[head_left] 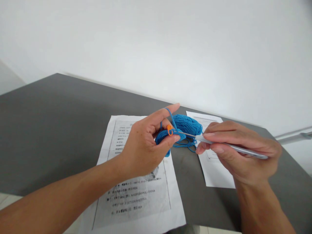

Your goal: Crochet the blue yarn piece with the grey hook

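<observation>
My left hand (146, 143) pinches a small blue crocheted piece (162, 136) between thumb and fingers, with the blue yarn strand looped over my raised forefinger. An orange stitch marker (170, 130) is clipped to the piece. My right hand (239, 149) grips a silver crochet hook (234, 148), whose thin tip points left into the piece by the marker. A ball of blue yarn (188, 125) lies on the table just behind the hands.
A dark grey table (60, 130) carries two printed sheets: a large one (138, 195) under my left hand and a smaller one (214, 172) under my right. A white wall rises behind. A pale rail (294, 138) shows at far right.
</observation>
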{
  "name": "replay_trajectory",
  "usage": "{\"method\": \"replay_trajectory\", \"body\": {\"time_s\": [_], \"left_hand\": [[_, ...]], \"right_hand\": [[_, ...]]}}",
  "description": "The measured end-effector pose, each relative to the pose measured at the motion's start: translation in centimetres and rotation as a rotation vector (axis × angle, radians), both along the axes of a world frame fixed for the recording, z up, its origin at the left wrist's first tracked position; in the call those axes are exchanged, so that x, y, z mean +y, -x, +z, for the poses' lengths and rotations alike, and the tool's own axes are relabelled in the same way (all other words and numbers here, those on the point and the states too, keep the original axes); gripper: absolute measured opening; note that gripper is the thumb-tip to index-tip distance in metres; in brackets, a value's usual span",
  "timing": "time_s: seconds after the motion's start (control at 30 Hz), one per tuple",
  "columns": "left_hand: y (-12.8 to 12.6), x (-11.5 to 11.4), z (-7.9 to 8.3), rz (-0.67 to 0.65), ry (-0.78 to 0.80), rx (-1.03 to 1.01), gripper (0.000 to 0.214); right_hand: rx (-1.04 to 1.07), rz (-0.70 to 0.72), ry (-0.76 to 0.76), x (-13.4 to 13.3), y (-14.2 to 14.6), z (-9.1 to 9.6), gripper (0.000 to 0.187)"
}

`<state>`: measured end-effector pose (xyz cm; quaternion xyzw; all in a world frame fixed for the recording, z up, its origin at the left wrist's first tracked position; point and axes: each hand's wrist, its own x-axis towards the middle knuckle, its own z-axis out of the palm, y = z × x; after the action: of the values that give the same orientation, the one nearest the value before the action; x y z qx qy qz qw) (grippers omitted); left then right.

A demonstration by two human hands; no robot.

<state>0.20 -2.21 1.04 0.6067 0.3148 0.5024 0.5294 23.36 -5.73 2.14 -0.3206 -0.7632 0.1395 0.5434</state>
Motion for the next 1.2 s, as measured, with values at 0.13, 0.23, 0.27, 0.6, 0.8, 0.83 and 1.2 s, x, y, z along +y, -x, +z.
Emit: {"method": "replay_trajectory", "body": {"time_s": [0.13, 0.23, 0.27, 0.6, 0.8, 0.83, 1.2], "left_hand": [[0.0, 0.0, 0.0, 0.011, -0.003, 0.015, 0.063], [0.1, 0.0, -0.1, 0.018, -0.011, 0.021, 0.062], [0.1, 0.0, -0.1, 0.024, -0.017, 0.026, 0.061], [0.2, 0.3, -0.5, 0.103, -0.135, 0.149, 0.062], [0.4, 0.6, -0.4, 0.203, -0.361, 0.337, 0.051], [0.4, 0.7, -0.3, 0.212, -0.388, 0.349, 0.048], [0.3, 1.0, -0.2, 0.29, -0.357, 0.271, 0.05]], "right_hand": [[-0.034, -0.041, -0.034, -0.2, 0.1, 0.2, 0.034], [-0.055, -0.059, -0.065, -0.4, 0.2, 0.3, 0.035], [-0.065, -0.067, -0.074, -0.4, 0.3, 0.4, 0.035], [-0.266, -0.117, -0.14, -1.3, 1.2, 1.6, 0.047], [-0.401, -0.14, -0.245, -1.7, 1.9, 1.9, 0.042], [-0.415, -0.156, -0.263, -1.8, 2.2, 1.8, 0.042], [-0.078, -0.36, -0.092, -2.2, 5.6, -1.2, 0.035]]}}
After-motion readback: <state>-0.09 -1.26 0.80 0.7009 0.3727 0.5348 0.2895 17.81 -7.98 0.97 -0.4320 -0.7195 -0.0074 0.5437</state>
